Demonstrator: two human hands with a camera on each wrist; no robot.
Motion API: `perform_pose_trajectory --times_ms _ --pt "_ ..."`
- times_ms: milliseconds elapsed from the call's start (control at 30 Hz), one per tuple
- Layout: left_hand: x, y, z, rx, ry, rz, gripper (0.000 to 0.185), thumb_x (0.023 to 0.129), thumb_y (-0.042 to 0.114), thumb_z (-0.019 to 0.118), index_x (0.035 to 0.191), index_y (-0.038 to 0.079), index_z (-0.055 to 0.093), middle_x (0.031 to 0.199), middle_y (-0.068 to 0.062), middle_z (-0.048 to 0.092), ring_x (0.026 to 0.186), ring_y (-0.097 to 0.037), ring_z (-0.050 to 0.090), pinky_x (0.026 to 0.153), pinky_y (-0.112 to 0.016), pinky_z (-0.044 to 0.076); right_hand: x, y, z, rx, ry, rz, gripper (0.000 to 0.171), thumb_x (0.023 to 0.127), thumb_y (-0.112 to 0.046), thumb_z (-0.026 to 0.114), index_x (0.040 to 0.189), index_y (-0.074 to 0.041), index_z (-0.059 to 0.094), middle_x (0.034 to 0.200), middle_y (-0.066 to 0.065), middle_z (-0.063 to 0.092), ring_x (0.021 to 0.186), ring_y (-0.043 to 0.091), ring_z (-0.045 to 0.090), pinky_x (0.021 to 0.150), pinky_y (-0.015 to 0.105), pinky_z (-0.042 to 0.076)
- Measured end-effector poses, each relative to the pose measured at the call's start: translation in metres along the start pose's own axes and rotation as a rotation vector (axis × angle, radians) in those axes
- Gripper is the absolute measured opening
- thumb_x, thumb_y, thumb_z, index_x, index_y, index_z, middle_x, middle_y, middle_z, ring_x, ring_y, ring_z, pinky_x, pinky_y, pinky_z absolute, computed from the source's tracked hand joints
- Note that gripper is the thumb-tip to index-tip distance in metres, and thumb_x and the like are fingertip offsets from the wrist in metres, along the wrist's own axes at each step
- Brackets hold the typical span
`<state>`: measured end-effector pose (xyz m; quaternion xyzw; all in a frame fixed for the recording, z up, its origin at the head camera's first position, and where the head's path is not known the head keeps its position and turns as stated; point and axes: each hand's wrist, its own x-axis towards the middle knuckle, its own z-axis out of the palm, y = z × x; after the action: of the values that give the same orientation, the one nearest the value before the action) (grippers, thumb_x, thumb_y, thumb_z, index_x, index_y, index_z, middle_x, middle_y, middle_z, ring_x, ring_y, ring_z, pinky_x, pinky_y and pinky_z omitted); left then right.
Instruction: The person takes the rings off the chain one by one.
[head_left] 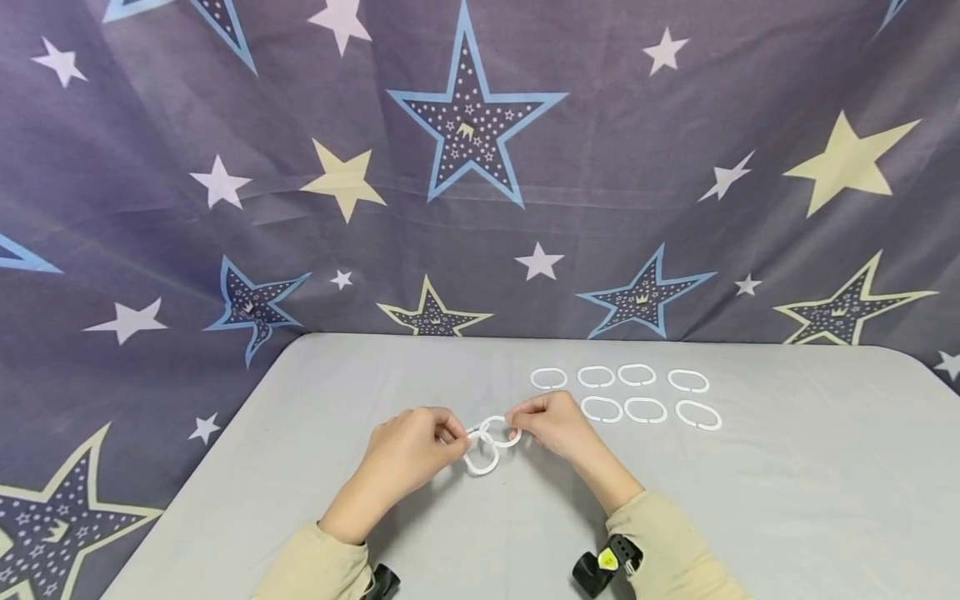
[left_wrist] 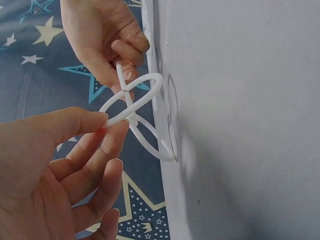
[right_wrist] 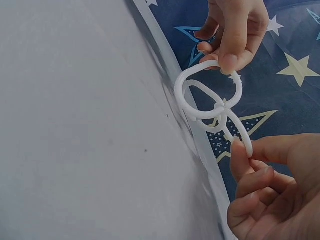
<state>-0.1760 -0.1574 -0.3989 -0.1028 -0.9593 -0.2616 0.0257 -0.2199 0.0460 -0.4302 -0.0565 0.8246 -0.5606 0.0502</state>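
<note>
White oval plastic split rings, like shower-curtain rings, are held above the table. My left hand [head_left: 411, 450] pinches one ring [left_wrist: 159, 79] between thumb and index finger, its other fingers loosely bent. My right hand [head_left: 558, 427] pinches another ring [right_wrist: 245, 134] between thumb and fingertips. These two cross each other and look linked between the hands. What seems to be a third ring [left_wrist: 143, 144] hangs below the crossing. Where exactly the rings pass through one another, and their gaps, cannot be made out.
Several loose split rings [head_left: 645, 421] lie in two rough rows on the grey-covered table [head_left: 787, 500], beyond and right of my right hand. A dark curtain [head_left: 570, 225] with stars hangs behind the table's far edge. Each wrist carries a black camera [head_left: 592, 575].
</note>
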Motion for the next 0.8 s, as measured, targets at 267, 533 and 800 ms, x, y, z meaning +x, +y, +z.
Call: perform_pose_trajectory --times_ms 267,533,800 --pt "0.0 0.0 -0.003 0.002 0.005 -0.016 0.008 0.084 0.026 0.075 0.079 0.029 0.07 0.07 0.02 0.062 0.057 -0.006 0.052 0.061 -0.034 0.041 -0.001 0.0 -0.001 -0.02 0.002 -0.008 0.011 0.08 -0.003 0.07 0.086 0.002 0.077 0.062 -0.002 0.065 0.049 0.007 0.044 0.049 0.021 0.036" --pt "-0.001 0.004 -0.01 0.027 0.029 -0.028 0.006 0.083 0.027 0.075 0.08 0.03 0.07 0.072 0.02 0.062 0.063 -0.005 0.053 0.063 -0.035 0.043 -0.001 0.001 0.0 -0.062 -0.007 -0.018 0.009 0.082 -0.002 0.07 0.085 0.001 0.077 0.066 0.002 0.068 0.051 0.007 0.048 0.051 0.022 0.039" --pt "0.002 0.004 -0.009 0.039 0.053 -0.028 0.006 0.085 0.029 0.075 0.08 0.03 0.07 0.074 0.019 0.063 0.064 -0.005 0.054 0.063 -0.035 0.043 -0.001 0.002 0.001 -0.047 -0.01 -0.02 0.008 0.082 -0.001 0.07 0.084 0.003 0.077 0.063 0.002 0.067 0.051 0.007 0.046 0.051 0.021 0.036"
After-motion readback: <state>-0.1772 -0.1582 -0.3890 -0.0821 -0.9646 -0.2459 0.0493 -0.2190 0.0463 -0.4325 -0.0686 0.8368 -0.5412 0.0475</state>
